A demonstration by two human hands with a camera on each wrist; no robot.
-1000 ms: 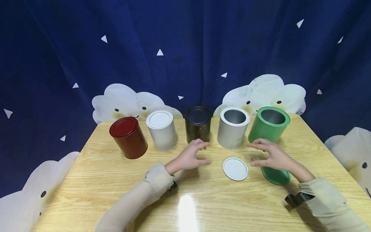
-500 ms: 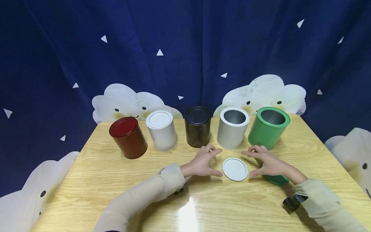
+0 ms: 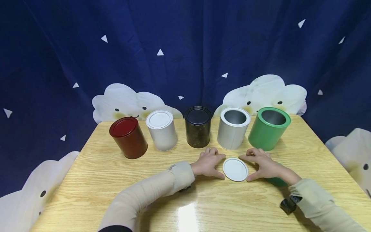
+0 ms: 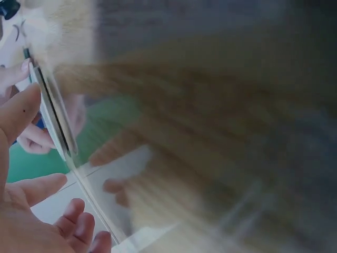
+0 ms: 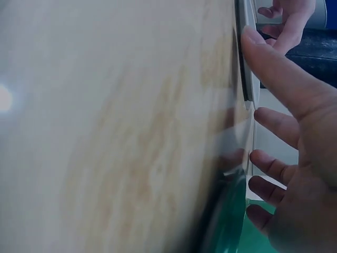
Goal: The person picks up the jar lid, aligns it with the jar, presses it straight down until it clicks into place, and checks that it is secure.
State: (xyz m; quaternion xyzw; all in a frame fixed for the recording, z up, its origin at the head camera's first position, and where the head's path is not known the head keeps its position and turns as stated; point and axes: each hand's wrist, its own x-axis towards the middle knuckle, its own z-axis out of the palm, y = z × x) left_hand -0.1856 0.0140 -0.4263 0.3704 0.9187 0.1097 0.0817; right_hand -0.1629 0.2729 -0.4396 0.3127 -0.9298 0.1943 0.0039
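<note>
- the white lid point(image 3: 235, 169) is being flanked by the left hand point(image 3: 206, 163) and right hand point(image 3: 263, 163) (both spread)
- edge-on, it is being shown by the wrist views alone

Head view: right hand point(image 3: 262, 165) and wrist hide most of the green lid point(image 3: 277, 181). We can't tell whether that hand or the left hand point(image 3: 208, 162) actually touches the white lid point(image 3: 235, 169). Lettering on the left sleeve point(image 3: 145, 195) is too small for us to read. Wrist views: tabletop point(image 5: 121, 147) blurred, each hand cropped by the edges.
</note>
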